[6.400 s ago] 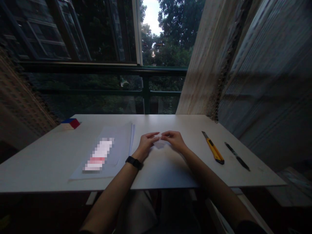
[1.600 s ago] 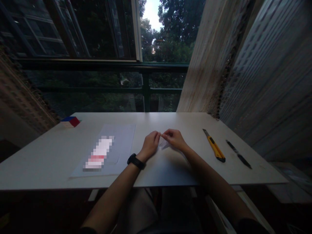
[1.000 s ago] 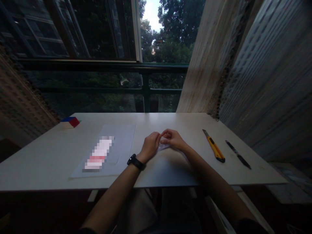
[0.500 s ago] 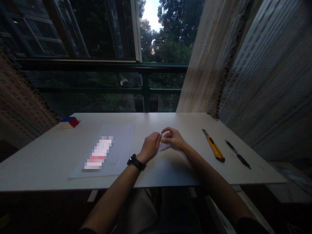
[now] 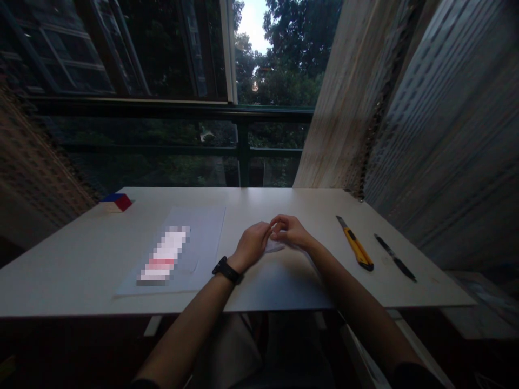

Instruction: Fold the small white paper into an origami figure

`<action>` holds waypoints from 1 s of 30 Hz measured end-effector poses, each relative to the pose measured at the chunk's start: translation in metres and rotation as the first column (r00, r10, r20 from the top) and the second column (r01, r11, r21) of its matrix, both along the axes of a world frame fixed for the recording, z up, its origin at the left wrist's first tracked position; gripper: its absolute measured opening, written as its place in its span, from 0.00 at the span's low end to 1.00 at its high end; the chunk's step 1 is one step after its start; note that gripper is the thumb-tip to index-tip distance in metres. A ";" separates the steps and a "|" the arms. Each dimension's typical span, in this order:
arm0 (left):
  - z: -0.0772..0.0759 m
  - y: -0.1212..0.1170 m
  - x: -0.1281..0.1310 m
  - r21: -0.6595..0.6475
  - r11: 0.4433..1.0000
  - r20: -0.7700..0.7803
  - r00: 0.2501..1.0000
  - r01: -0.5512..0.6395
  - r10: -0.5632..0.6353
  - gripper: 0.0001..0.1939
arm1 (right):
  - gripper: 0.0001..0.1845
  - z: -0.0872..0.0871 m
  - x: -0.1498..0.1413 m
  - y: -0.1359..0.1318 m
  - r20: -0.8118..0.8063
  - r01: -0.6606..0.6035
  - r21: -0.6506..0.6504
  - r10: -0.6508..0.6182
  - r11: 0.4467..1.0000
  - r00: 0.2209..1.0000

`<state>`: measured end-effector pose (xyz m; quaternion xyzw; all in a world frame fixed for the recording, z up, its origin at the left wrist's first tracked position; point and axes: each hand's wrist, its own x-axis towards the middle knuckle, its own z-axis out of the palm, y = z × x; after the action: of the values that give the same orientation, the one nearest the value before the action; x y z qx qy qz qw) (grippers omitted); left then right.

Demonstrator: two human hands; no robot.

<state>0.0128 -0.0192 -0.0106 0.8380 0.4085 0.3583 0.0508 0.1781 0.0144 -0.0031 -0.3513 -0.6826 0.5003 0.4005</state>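
Observation:
My left hand, with a black watch on its wrist, is closed over the middle of the table. Its fingertips meet those of my right hand, whose thumb and forefinger are bent into a pinch. Between and below the fingers shows a small piece of white paper, partly covered by the hands. Both hands appear to grip it, though the exact contact is hidden behind the fingers.
White sheets lie on the left of the white table, with a blurred-out item on them. A red and blue cube sits at the far left. On the right are a yellow box cutter and a black pen.
Both hands have shifted very slightly, and the right fingers have drawn a little closer to the left ones. Other things on the table stay in place.

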 end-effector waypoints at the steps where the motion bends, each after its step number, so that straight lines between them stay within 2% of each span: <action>1: 0.000 0.000 0.000 0.006 1.000 -0.007 1.000 0.007 -0.007 0.11 | 0.19 0.001 0.000 0.000 0.011 0.022 0.014 -0.022 1.000 1.000; 5: 0.000 -0.001 0.001 0.020 1.000 -0.008 1.000 0.012 -0.012 0.11 | 0.19 0.004 0.000 -0.001 0.036 0.063 0.030 -0.064 0.998 0.997; 10: 0.002 -0.002 0.000 0.012 1.000 -0.036 0.999 0.019 -0.019 0.11 | 0.22 0.004 0.004 -0.001 0.063 -0.054 -0.043 0.057 0.998 0.996; 15: 0.004 -0.005 0.001 0.014 1.000 -0.070 0.997 0.028 -0.027 0.11 | 0.24 0.005 0.006 -0.002 0.098 -0.079 -0.034 0.082 0.996 0.992; 22: 0.006 -0.005 0.002 -0.112 0.993 0.041 0.999 0.029 -0.025 0.13 | 0.25 0.008 -0.001 -0.006 0.042 -0.077 -0.063 0.080 0.995 0.996; 26: 0.006 -0.005 0.001 -0.124 0.990 0.058 0.996 0.069 -0.063 0.13 | 0.23 0.005 -0.002 -0.006 0.011 -0.075 -0.137 0.078 0.988 0.997; 30: 0.004 -0.003 0.001 -0.144 0.987 0.056 0.997 0.068 -0.061 0.13 | 0.25 0.003 0.000 -0.004 0.000 -0.125 -0.173 0.127 0.977 0.992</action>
<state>0.0137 -0.0219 -0.0062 0.8353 0.4049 0.3471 0.1338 0.1779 0.0104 -0.0006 -0.3436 -0.6596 0.5800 0.3323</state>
